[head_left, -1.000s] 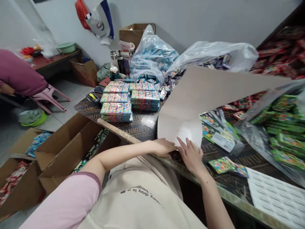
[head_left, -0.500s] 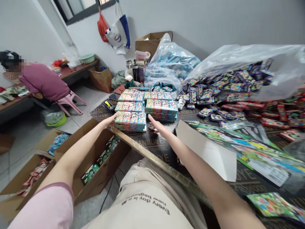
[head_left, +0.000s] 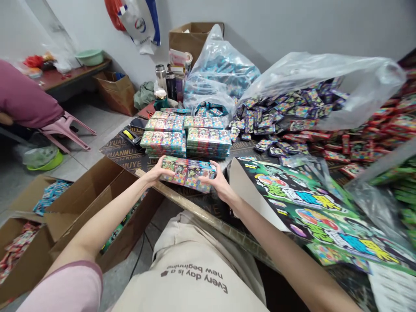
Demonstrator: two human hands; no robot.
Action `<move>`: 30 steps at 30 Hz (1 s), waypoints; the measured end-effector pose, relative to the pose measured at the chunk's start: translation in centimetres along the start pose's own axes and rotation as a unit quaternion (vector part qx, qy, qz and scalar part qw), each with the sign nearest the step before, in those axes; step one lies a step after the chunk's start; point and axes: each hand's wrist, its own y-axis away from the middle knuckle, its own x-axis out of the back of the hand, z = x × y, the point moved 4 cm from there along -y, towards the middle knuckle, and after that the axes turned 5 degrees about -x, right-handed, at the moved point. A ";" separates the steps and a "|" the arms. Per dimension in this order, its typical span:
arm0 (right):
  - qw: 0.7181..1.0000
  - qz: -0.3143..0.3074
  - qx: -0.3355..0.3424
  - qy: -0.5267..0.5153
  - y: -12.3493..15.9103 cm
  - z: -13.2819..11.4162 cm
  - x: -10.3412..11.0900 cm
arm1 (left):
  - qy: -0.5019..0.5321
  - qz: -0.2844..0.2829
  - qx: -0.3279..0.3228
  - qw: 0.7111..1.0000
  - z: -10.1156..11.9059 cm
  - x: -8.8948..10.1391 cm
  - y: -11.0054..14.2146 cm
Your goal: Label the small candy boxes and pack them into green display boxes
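Note:
Between my two hands is a block of stacked colourful packets [head_left: 189, 173], tilted so its printed face shows, at the table's front edge. My left hand [head_left: 157, 172] grips its left end, thumb on the face. At the right end my right hand [head_left: 219, 181] closes on it the same way. Just behind stand more stacks of the same packets, a left stack [head_left: 163, 143] and a right stack [head_left: 209, 142] in the nearer row, with others behind.
Below to the left, an open carton [head_left: 136, 229] stands against the table. Flat printed card sheets [head_left: 292, 186] lie at right. Loose purple packets [head_left: 260, 121] spill from a clear plastic bag [head_left: 312, 65]. A tape dispenser [head_left: 130, 136] lies left of the stacks. A seated person [head_left: 26, 95] is at far left.
My hands, open beside the front left stack before, have closed on a block of packets and brought it nearer and tilted it. The view has shifted right and down.

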 end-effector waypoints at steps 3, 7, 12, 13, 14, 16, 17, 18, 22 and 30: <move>0.986 -0.006 0.103 0.130 1.4 -1.5 1.3 | 0.000 -0.023 -0.021 1.000 -0.3 -0.7 -0.2; 0.901 -0.027 0.198 0.385 1.3 -4.5 1.6 | -0.057 -0.058 -0.066 0.994 -0.2 -1.5 -0.4; 0.805 -0.128 0.188 0.548 -0.6 -6.1 -0.1 | -0.155 -0.115 -0.173 0.966 -0.3 -3.0 -0.5; 0.794 -0.127 0.195 0.562 -0.8 -6.1 -0.3 | -0.187 -0.117 -0.193 0.956 -0.6 -3.1 -0.6; 0.784 -0.117 0.207 0.574 -0.8 -6.0 -0.4 | -0.224 -0.119 -0.210 0.944 -0.8 -3.0 -0.8; 0.765 -0.091 0.233 0.593 -0.7 -5.4 -0.7 | -0.295 -0.137 -0.230 0.917 -1.7 -3.0 -1.3; 0.758 -0.081 0.242 0.600 -0.6 -5.1 -0.9 | -0.320 -0.152 -0.231 0.906 -2.2 -3.0 -1.6; 0.753 -0.072 0.245 0.606 -0.5 -4.8 -1.1 | -0.333 -0.165 -0.229 0.900 -2.6 -3.1 -1.9; 0.760 -0.045 0.213 0.612 -0.3 -4.9 -2.0 | -0.308 -0.175 -0.205 0.912 -2.4 -3.5 -2.3; 0.934 -0.153 0.211 0.243 6.0 -8.2 1.6 | -0.172 -0.181 -0.209 0.946 2.9 -3.1 2.4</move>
